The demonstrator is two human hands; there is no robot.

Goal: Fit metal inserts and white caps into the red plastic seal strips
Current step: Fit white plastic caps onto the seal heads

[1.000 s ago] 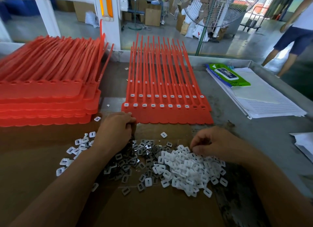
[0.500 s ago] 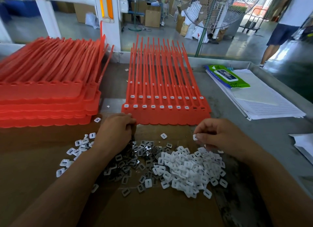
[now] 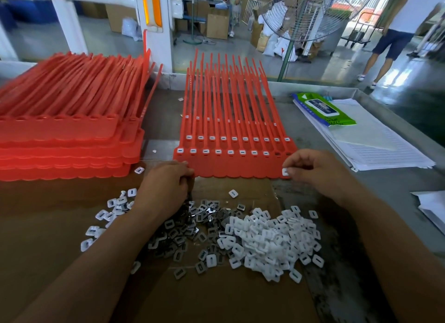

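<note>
Head view: seal strips (image 3: pixel 231 168) at 12 o'clock, front row capped bar two right sockets (image 3: pixel 277 153); 10 o'clock stack (image 3: pixel 67 139) looks unfilled; right hand (image 3: pixel 313 171) pinches white cap (image 3: pixel 284 171); left hand (image 3: pixel 163 185) curled, contents unclear.

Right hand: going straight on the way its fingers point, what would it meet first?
Probably the near right corner of the red strip sheet, which its pinched cap already overlaps; depth is unclear.
</note>
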